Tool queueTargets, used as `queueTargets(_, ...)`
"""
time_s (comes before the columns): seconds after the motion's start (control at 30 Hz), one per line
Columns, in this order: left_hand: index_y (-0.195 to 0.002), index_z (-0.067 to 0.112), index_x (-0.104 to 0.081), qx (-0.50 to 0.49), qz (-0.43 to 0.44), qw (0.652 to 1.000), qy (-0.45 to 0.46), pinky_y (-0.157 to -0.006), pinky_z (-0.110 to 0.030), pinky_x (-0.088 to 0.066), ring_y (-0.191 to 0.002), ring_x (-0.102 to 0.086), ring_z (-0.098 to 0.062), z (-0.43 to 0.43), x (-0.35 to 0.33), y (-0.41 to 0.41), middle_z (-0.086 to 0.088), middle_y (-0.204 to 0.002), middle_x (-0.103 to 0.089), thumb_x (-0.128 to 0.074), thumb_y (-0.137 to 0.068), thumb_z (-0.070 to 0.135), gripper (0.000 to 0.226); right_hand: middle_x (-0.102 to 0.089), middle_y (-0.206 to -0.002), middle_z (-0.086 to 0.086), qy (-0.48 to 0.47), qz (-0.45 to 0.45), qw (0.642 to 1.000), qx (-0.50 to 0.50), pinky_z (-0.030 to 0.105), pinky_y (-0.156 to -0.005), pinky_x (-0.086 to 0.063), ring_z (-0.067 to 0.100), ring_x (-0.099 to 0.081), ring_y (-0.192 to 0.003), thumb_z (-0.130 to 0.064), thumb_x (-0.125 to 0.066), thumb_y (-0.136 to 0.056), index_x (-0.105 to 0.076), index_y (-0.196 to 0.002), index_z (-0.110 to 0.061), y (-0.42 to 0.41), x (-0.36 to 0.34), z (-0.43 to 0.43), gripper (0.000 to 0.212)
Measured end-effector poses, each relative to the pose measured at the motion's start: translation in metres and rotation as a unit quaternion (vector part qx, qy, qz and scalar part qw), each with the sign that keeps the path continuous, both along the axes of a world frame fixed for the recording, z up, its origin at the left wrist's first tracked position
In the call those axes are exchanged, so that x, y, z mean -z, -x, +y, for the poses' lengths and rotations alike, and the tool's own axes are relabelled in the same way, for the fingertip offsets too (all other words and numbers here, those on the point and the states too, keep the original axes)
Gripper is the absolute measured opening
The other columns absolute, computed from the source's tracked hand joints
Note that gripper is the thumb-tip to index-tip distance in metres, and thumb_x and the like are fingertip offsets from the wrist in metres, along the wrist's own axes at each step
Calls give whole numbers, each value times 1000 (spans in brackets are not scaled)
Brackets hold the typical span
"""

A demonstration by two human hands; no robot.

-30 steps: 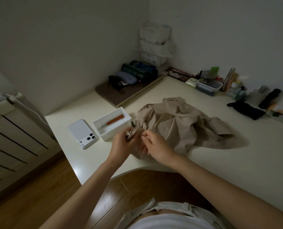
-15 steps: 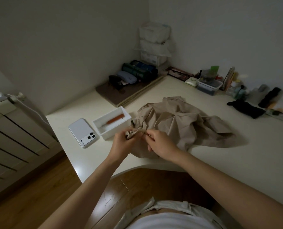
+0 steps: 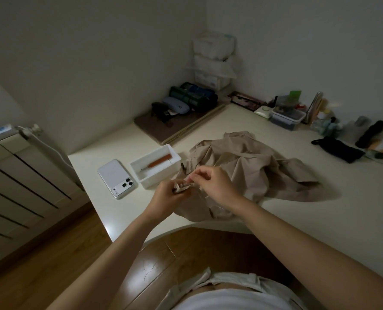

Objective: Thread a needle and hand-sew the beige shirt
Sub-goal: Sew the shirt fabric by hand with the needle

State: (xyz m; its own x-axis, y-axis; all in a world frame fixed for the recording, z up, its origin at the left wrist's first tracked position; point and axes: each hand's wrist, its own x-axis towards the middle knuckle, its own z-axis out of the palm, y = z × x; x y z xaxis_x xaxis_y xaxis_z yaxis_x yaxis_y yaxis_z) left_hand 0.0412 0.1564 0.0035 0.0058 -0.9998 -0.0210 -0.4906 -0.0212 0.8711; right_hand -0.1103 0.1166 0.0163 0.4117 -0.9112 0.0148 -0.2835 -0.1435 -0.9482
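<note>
Beside shirt (image 3: 248,166), box (image 3: 160,182) holding orange tool (image 3: 157,163), left hand (image 3: 170,199) gripping shirt, right hand (image 3: 217,186) pinching it

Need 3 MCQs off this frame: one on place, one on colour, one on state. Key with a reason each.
1. Where does the flat white smartphone lie?
A) on the cream desk, beside the white rectangular plastic box
B) on the wooden floor
C) on the brown mat

2. What colour is the handle of the slim tool in the box?
A) blue
B) orange
C) green

3. What is the left hand doing?
A) lying flat
B) gripping a bunched fold of the crumpled beige fabric shirt
C) holding the phone

Key:
1 A, the phone lies on the desk next to the box.
2 B, the handle shows orange against the white box.
3 B, the fingers curl round the fabric.
</note>
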Motion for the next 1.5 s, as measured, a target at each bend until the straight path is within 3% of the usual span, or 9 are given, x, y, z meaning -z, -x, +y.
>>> queueTargets(0.13, -86, 13, -72, 18, 2, 1000, -16, -75, -44, -55, -76, -69, -20, 4, 2, -6, -8, -79, -72, -69, -84, 26, 14, -69, -87, -3, -64, -52, 996, 43, 17, -81, -52, 5, -65, -86, -19, -47, -98, -60, -95, -12, 2, -7, -10, 15)
queueTargets(0.37, -90, 18, -68, 60, -84, 993, -56, -80, -47, -53, -84, -65, -22, 8, 17, -22, -7, -90, -69, -61, -83, 38, 23, -63, -75, 1, -106, -27, 983, 149, 25, -76, -49, 12, -61, -75, -18, -40, -101, -55, -91, -11, 28, -9, -48, 20)
queueTargets(0.47, -97, 25, -62, 90, -119, 982, -119, -84, -43, -54, -90, -63, -21, 6, 20, -31, -5, -98, -67, -52, -64, 63, 52, -63, -73, 1, -101, -22, 983, 153, 26, -77, -51, 13, -63, -76, -17, -40, -101, -57, -91, -10, 35, -13, -58, 21)
queueTargets(0.6, -105, 29, -55, 76, -21, 982, -174, -79, -24, -50, -99, -57, -14, -4, 1, -32, 2, -109, -57, -53, -51, 69, 67, -66, -76, 0, -79, -31, 988, 130, 23, -71, -50, 10, -62, -74, -18, -44, -100, -59, -87, -14, 31, -29, -69, 20)
queueTargets(0.8, -129, 15, -53, 39, 43, 993, -98, -78, -9, -43, -107, -56, -10, -31, -35, -5, 1, -123, -57, -49, -98, 31, 35, -66, -77, 2, -84, -87, 987, 108, 16, -69, -49, 7, -62, -73, -16, -40, -102, -56, -97, -6, 19, -61, -80, 19)
queueTargets(0.93, -125, 4, -53, 129, 99, 984, -78, -68, -7, -45, -81, -58, -1, -45, -56, 31, -4, -100, -61, -41, -101, 12, 29, -67, -78, 5, -102, -113, 982, 112, 26, -73, -53, 14, -66, -76, -18, -37, -103, -53, -92, -10, 9, -72, -85, 21)
queueTargets(1.1, -96, 10, -65, 120, 218, 965, -78, -61, -19, -45, -60, -49, -7, -51, -59, 15, 2, -65, -52, -40, -101, 16, 26, -47, -63, 2, -239, -277, 921, 137, 26, -69, -52, 10, -51, -54, -16, -35, -103, -50, -86, -8, 23, -69, -88, 24)
queueTargets(1.3, -83, 11, -57, 43, 270, 960, -57, -59, -21, -37, -56, -35, -11, -58, -67, -16, 5, -58, -39, -37, -101, 12, 27, -34, -63, -2, -291, -271, 894, 207, 13, -38, -24, 2, -29, -35, -17, -32, -104, -48, -78, -11, 52, -34, -98, 31)
queueTargets(1.5, -72, 19, -62, 58, 362, 930, -31, -52, -18, -38, -51, -32, -9, -64, -79, -11, 4, -58, -34, -42, -98, 11, 35, -32, -62, -1, -301, -162, 903, 262, 12, -32, -15, 0, -26, -28, -16, -29, -104, -44, -74, -14, 57, 9, -91, 34)
